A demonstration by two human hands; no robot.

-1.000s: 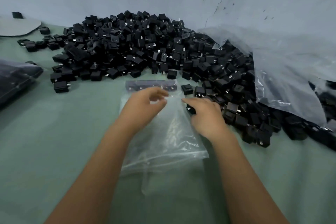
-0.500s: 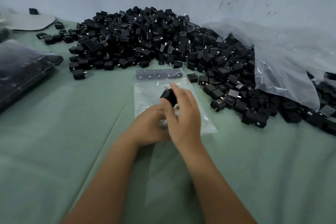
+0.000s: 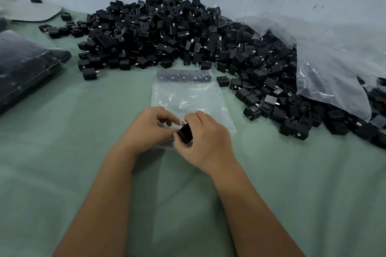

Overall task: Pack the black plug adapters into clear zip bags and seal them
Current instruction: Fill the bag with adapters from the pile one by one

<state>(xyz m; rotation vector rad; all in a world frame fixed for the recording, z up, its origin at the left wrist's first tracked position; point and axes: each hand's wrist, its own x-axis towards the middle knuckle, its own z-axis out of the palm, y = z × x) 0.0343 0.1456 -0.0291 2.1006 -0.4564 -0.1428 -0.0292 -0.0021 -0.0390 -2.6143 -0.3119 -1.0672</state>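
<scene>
The step in hand was loading: one adapter (image 3: pixel 185 133) was held at the near edge of a clear zip bag (image 3: pixel 189 100) that lay flat on the green cloth (image 3: pixel 62 152). The right hand (image 3: pixel 205 142) gripped the adapter between thumb and curled fingers, its metal prongs pointing away from the person toward the bag. The left hand (image 3: pixel 149 129) sat just beside it, fingers bent and apparently pinching the bag's near edge, though the film there was too faint to be sure which layer it held. The two hands were close together, nearly touching over the bag's mouth. At the bag's far end a row of adapters (image 3: pixel 183 76) already lay inside, side by side. The main pile (image 3: pixel 167 33) of loose adapters spread behind and to the right, spilling out of a big plastic sack (image 3: pixel 334 62). A filled bag (image 3: pixel 27 64) rested at the left. Judging by this, packing was early to midway for this bag: one row in, much room left. The next move probably called for the left hand to keep the mouth open while the right slid the adapter in, prongs first, up toward the row; the thin film could snag on the prongs.
</scene>
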